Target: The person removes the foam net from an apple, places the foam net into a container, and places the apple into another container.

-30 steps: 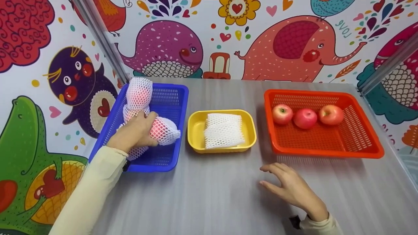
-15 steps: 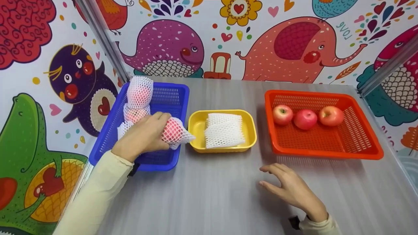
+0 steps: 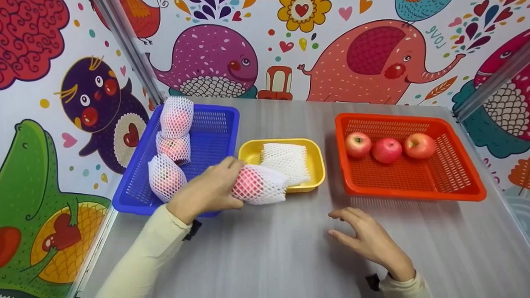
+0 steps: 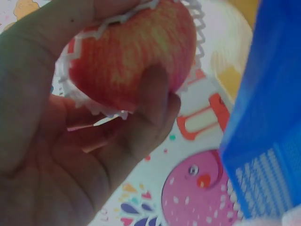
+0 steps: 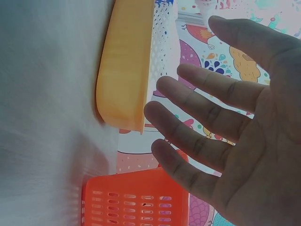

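My left hand (image 3: 211, 188) grips a red apple (image 4: 136, 59) sleeved in a white foam net (image 3: 269, 186), whose loose end points right over the near rim of the yellow tray (image 3: 248, 155). The left wrist view shows bare apple skin at the sleeve's opening, with thumb and fingers curled round it. In the yellow tray lies a flat white foam net (image 3: 285, 159). Over the table, in front of the orange basket (image 3: 410, 194), my right hand (image 3: 368, 238) holds nothing; its fingers (image 5: 202, 108) are spread and relaxed.
On the left, a blue basket (image 3: 215, 142) holds three net-wrapped apples (image 3: 177, 118) along its left side. Three bare apples (image 3: 387, 150) sit toward the back of the orange basket. Patterned panels (image 3: 281, 49) wall the table at the back and sides.
My left hand has lifted the netted apple out of the blue basket and carried it right, to the yellow tray's near edge. My right hand has stayed in place.
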A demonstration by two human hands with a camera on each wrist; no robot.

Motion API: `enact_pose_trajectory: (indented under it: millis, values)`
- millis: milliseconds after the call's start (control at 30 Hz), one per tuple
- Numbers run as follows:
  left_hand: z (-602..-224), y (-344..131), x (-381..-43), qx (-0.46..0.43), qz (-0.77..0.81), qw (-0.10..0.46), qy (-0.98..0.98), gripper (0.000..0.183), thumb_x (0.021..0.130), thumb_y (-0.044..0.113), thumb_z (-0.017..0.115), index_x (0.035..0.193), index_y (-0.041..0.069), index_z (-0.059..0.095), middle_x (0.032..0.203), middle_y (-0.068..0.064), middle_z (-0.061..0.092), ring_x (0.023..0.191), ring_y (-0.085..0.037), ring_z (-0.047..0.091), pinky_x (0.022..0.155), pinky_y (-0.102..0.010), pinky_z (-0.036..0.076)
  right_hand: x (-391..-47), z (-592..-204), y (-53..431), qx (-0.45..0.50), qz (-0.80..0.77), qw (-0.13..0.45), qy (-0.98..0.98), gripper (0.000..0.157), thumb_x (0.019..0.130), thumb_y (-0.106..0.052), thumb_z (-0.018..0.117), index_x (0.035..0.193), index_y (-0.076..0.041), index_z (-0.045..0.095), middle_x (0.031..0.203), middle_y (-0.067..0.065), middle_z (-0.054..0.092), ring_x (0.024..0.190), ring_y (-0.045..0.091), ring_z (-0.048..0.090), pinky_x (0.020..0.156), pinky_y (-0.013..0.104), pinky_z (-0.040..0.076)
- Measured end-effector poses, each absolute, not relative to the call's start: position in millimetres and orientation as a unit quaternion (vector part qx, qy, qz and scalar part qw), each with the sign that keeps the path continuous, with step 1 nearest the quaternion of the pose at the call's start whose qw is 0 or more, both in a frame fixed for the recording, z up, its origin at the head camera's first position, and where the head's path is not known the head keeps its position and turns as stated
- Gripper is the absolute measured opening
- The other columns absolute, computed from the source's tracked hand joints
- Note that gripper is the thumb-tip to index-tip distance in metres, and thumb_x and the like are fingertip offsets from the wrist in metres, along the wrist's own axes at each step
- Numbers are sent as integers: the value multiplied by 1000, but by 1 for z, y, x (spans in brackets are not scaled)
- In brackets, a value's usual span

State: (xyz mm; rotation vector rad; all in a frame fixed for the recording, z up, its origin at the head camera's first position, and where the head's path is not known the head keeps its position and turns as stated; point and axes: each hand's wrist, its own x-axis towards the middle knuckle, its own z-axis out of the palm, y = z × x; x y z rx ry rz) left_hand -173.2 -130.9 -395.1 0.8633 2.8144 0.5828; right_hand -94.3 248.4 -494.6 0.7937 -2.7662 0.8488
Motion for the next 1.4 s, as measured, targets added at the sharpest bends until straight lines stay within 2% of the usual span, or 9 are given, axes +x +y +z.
enact_pose_trajectory:
  millis: [300,567,833,1167,1400]
  values:
    - [-439,-101,-164,346,207,55,913,74,67,27,85,129,4,52,111,-9,55,86,-21,58,77,-36,53,-91,-495,252,262,285,72,-920,30,84,-24,82,111,-16,70,107,-14,65,93,13,63,79,36,54]
    - [-473,-83,-156,354,247,89,897,77,68,25,87,134,5,51,120,-10,56,102,-21,58,90,-38,51,-92,-496,252,256,289,58,-921,30,85,-25,80,111,-16,70,107,-13,65,93,16,64,79,36,54]
    - [-499,-78,-150,333,254,114,901,77,68,23,87,134,5,52,118,-8,56,102,-20,58,92,-37,51,-92,-498,249,256,286,53,-922,30,83,-23,82,110,-17,69,106,-13,65,91,14,64,77,35,54]
    - [-507,-85,-150,325,285,123,893,76,70,22,88,135,5,52,118,-7,56,104,-18,56,95,-35,49,-94,-502,247,260,287,57,-920,30,83,-21,83,109,-17,70,104,-9,67,89,14,64,77,35,54]
    - [-510,-89,-150,334,295,108,888,75,70,23,88,133,4,53,118,-8,57,107,-17,55,97,-35,47,-98,-506,245,255,294,35,-921,25,87,-21,79,109,-14,70,103,-4,69,89,18,65,76,36,54]
